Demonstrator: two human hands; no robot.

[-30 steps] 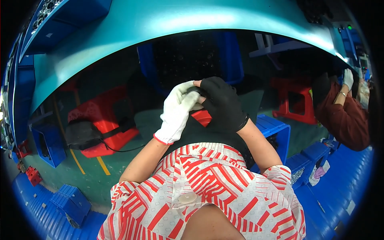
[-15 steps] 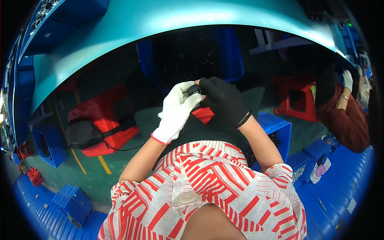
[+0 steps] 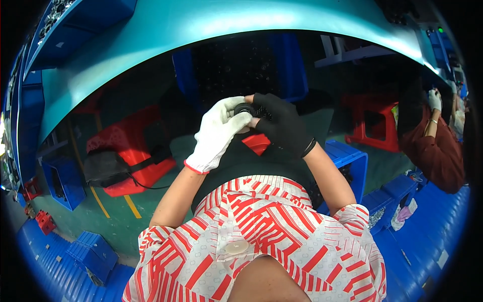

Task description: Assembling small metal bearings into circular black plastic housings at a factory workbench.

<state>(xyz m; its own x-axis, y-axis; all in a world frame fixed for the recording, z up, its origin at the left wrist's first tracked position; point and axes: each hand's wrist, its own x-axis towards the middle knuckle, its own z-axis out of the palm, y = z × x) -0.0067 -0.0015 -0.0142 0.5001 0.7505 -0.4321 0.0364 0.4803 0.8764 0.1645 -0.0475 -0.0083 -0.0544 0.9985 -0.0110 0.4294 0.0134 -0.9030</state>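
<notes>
My left hand, in a white knit glove with a red cuff, is closed with thumb and fingers around a small black round part. My right hand, in a black glove with bare fingertips, is closed at the part's right side. Between the right thumb and fingers shows a dark ridged surface; whether it belongs to the same part I cannot tell. Both hands meet above my lap, in front of a large blue bin with dark contents. A red piece shows just under the hands.
A teal table edge curves across the far side. On the left, a black bag lies on a red stool. Blue crates stand at right, beside another red stool. A co-worker's sleeve and gloved hand are far right.
The black part has turned between my hands, so its round face now shows. My left hand has shifted slightly left. The co-worker's gloved hand has moved a little.
</notes>
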